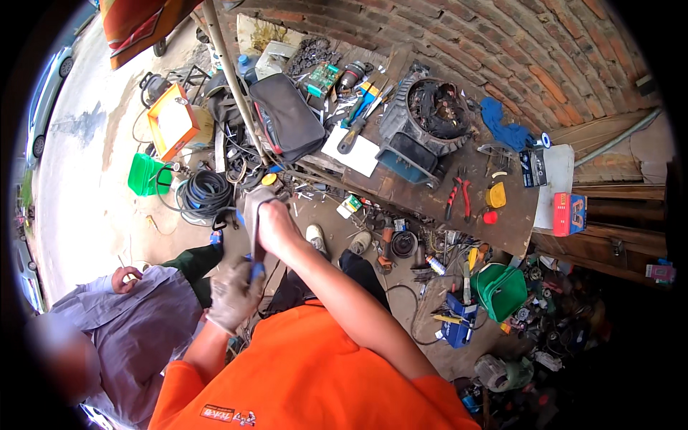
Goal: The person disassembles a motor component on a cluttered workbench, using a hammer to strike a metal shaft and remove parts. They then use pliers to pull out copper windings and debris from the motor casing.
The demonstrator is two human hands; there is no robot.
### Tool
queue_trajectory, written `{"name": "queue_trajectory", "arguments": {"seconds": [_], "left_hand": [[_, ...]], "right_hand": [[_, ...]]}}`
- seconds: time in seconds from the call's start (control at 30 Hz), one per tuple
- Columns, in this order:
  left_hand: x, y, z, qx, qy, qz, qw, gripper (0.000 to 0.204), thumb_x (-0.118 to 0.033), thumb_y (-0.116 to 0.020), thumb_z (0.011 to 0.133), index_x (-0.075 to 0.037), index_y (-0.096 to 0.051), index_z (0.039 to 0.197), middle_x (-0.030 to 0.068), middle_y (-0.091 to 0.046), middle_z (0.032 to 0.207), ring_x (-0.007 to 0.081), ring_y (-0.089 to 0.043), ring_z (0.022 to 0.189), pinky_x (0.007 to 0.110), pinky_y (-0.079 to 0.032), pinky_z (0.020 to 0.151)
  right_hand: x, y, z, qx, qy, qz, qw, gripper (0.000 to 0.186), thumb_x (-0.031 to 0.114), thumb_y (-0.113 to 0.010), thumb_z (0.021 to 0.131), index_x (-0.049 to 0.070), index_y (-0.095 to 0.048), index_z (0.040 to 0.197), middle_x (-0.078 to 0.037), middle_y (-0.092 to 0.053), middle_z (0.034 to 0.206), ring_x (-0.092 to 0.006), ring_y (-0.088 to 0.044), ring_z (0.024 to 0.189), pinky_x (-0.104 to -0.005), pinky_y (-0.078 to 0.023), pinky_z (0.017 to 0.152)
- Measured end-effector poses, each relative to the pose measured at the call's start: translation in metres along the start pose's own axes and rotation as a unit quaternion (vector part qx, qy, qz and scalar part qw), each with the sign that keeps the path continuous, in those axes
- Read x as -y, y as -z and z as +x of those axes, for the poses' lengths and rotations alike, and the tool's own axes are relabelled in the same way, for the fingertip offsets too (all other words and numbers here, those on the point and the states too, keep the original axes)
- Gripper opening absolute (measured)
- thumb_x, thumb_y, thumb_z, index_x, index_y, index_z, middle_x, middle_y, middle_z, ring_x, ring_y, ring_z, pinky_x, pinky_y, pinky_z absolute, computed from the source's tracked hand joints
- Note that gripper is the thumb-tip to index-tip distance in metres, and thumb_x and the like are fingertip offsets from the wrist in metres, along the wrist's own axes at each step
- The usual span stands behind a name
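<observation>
My gloved left hand (235, 297) was clasped around the lower end of a long grey-and-blue item (254, 240), blurred in outline. My right hand (268, 218) was at its upper end; I could not tell whether those fingers were closed. The item lay between my hands, before my body. Beyond it were pale shoes (315, 236); to the left, a dark hose coil (204, 195) and another person (147, 315); to the right, a wooden bench (506, 240) bearing red-handled pliers (467, 199).
</observation>
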State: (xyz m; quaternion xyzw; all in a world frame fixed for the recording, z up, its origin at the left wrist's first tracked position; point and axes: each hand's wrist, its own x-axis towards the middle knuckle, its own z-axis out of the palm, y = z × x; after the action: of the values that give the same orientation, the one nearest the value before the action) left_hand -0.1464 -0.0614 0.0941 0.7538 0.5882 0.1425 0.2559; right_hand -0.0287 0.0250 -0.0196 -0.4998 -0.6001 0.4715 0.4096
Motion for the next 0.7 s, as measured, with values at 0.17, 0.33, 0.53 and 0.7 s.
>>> {"name": "queue_trajectory", "arguments": {"seconds": [0.17, 0.33, 0.53, 0.7], "left_hand": [[-0.029, -0.015, 0.0, 0.066, 0.013, 0.096, 0.993, 0.017, -0.016, -0.066, 0.084, 0.001, -0.063, 0.085, 0.0174, -0.062, 0.085, 0.0378, -0.061, 0.076, 0.046, -0.049, 0.068], [-0.072, -0.006, 0.003, 0.017, -0.075, 0.005, 0.997, 0.016, -0.013, -0.068, 0.08, -0.001, -0.065, 0.089, 0.0174, -0.062, 0.084, 0.038, -0.061, 0.075, 0.045, -0.048, 0.067], [-0.096, -0.021, 0.006, 0.078, -0.198, 0.084, 0.974, 0.019, -0.019, -0.071, 0.079, -0.003, -0.062, 0.077, 0.0127, -0.057, 0.075, 0.032, -0.059, 0.068, 0.043, -0.048, 0.06], [-0.134, -0.034, 0.013, 0.159, -0.294, 0.074, 0.94, 0.019, -0.022, -0.073, 0.079, -0.005, -0.064, 0.079, 0.0111, -0.059, 0.073, 0.0304, -0.06, 0.068, 0.041, -0.05, 0.063]], "right_hand": [[0.028, -0.006, 0.019, 0.026, -0.099, 0.352, 0.93, 0.02, 0.022, -0.06, 0.096, 0.005, -0.069, 0.103, 0.001, -0.061, 0.068, -0.0065, -0.047, 0.052, -0.0284, -0.035, 0.045], [0.1, 0.036, 0.04, -0.075, 0.313, -0.034, 0.946, 0.036, 0.014, -0.057, 0.094, 0.002, -0.056, 0.128, -0.008, -0.065, 0.081, -0.0167, -0.054, 0.059, -0.0334, -0.04, 0.048], [0.058, 0.064, 0.026, 0.024, 0.07, 0.094, 0.993, 0.03, 0.028, -0.049, 0.104, 0.004, -0.065, 0.113, -0.014, -0.066, 0.09, -0.0258, -0.063, 0.084, -0.0347, -0.046, 0.072], [0.085, 0.122, -0.006, -0.097, 0.228, -0.005, 0.969, 0.056, 0.016, -0.066, 0.089, 0.005, -0.048, 0.14, -0.025, -0.053, 0.132, -0.0369, -0.053, 0.122, -0.0406, -0.042, 0.103]]}}
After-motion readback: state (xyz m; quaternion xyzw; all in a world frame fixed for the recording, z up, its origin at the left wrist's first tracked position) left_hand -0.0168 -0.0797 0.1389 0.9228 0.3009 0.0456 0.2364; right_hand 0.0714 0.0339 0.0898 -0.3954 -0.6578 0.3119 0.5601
